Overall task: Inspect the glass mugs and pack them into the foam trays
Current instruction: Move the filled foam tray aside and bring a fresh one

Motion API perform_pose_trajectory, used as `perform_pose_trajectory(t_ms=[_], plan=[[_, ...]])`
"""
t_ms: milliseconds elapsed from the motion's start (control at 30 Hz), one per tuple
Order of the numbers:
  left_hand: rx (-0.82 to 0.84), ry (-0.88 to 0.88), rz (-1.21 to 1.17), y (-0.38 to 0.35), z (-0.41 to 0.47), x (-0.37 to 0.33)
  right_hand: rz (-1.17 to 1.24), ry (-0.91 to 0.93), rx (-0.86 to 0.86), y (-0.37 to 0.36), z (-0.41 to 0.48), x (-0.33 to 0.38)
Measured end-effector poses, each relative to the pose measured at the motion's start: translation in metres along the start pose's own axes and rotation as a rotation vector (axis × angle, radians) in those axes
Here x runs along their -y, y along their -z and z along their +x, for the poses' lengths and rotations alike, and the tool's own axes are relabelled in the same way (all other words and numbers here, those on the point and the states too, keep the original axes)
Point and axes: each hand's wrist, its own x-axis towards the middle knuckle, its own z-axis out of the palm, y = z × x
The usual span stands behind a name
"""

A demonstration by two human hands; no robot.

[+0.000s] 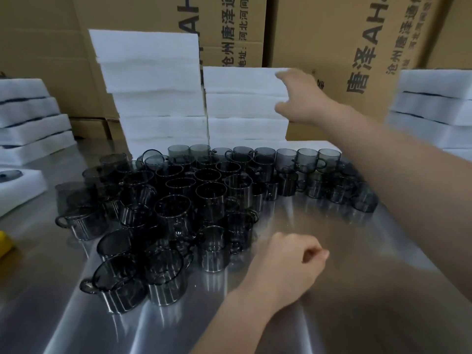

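Observation:
Several smoky dark glass mugs (178, 200) stand crowded together across the left and middle of the steel table (344, 290). Behind them rise two stacks of white foam trays, a taller one (153, 72) and a lower one (242, 80). My right hand (298, 98) reaches over the mugs and grips the right end of the lower stack's top, fingers over the upper edge and thumb lower on the side. My left hand (286, 261) rests on the table in front of the mugs, fingers loosely curled, holding nothing.
Piles of closed foam trays stand at the left edge (30, 123) and at the right edge (434, 103). One foam tray (23, 185) lies low on the left, beside a yellow object (5, 241). Printed cardboard cartons (332, 34) wall off the back.

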Motion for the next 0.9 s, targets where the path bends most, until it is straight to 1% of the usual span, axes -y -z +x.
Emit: perform_pose_trajectory(t_ms=[167, 300, 367, 500, 633, 800, 900], plan=[[-0.017, 0.005, 0.022, 0.001, 0.001, 0.002, -0.138, -0.052, 0.020, 0.001, 0.055, 0.028], [-0.043, -0.026, 0.011, 0.000, 0.002, 0.004, -0.243, -0.104, 0.097, -0.007, 0.075, 0.029], [-0.048, -0.028, -0.001, 0.001, 0.003, 0.005, -0.298, -0.111, 0.103, -0.012, 0.079, 0.026], [-0.071, -0.035, -0.017, 0.002, 0.006, 0.007, -0.373, -0.108, 0.015, -0.013, 0.083, 0.023], [-0.058, -0.029, -0.023, 0.001, 0.005, 0.010, -0.324, -0.104, -0.079, -0.014, 0.079, 0.021], [-0.060, -0.019, -0.030, 0.001, 0.007, 0.010, -0.300, -0.049, -0.239, -0.007, 0.062, 0.021], [-0.090, -0.019, -0.052, 0.002, 0.006, 0.011, -0.201, 0.009, -0.340, 0.006, 0.035, 0.022]])
